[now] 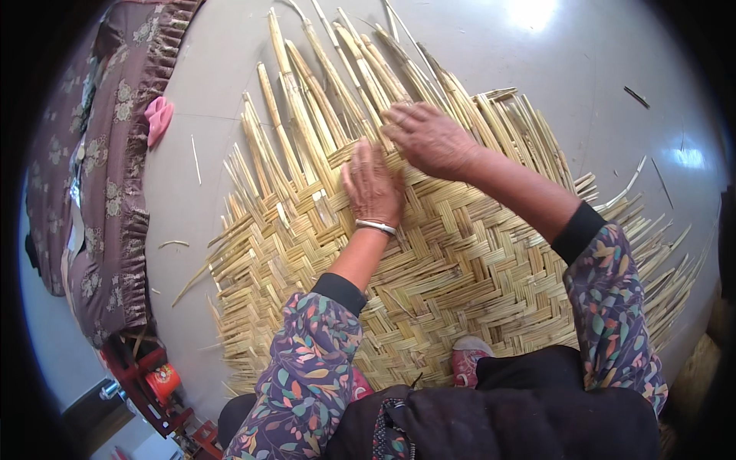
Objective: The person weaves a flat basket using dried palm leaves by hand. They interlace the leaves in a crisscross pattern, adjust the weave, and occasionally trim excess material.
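Note:
A large woven reed mat (468, 268) in a herringbone pattern lies on the floor beneath me. Long unwoven reed strips (295, 107) fan out from its far edge. My left hand (372, 188), with a white bangle at the wrist, rests palm down where the weave meets the loose strips, its fingers pointing away from me. Just right of it and slightly farther off, my right hand (429, 139) reaches over the strips with fingers stretched to the left. The strips beneath both palms are hidden.
On the left hangs a dark floral cloth with a ruffled edge (126, 192), a pink cloth (159, 121) beside it. Red furniture (138, 376) stands at the lower left. Reed scraps (636, 96) lie on the grey floor. My red shoe (469, 359) stands on the mat's near side.

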Tool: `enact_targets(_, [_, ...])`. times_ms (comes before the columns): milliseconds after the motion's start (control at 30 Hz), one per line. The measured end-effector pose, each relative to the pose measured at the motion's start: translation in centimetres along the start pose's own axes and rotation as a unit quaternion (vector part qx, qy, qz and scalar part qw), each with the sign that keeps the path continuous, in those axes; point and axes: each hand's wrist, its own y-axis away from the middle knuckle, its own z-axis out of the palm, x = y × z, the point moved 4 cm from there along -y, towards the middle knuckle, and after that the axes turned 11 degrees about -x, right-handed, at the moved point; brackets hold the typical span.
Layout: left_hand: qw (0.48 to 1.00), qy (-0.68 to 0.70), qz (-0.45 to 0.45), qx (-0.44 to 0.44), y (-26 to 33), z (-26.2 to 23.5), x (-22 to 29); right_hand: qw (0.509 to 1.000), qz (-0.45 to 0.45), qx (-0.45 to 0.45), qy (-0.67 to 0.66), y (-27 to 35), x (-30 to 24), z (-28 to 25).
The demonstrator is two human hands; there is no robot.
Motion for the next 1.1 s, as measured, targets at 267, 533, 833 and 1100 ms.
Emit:
enact_targets(267, [0.993,-0.031,-0.053,-0.099,-0.5,-0.3,-1.2,0.995,0.002,0.032,-0.092,-0.1,-1.4,2.8])
enact_targets(533, [0.986,-0.058,-0.048,-0.147,-1.4,0.5,-1.3,0.993,0.029,-0.088,-0.075,-0.5,-1.1,3.2])
enact_targets(833, [0.926,-0.07,0.223,-0.297,6.1,-11.0,-13.0,0.951,0.091,-0.296,0.026,-2.1,-5.9,0.6])
enact_targets(1100, [0.914,-0.029,-0.328,-0.238,16.6,-11.7,-38.3,0.932,0.132,-0.331,0.071,-2.0,-5.9,0.1])
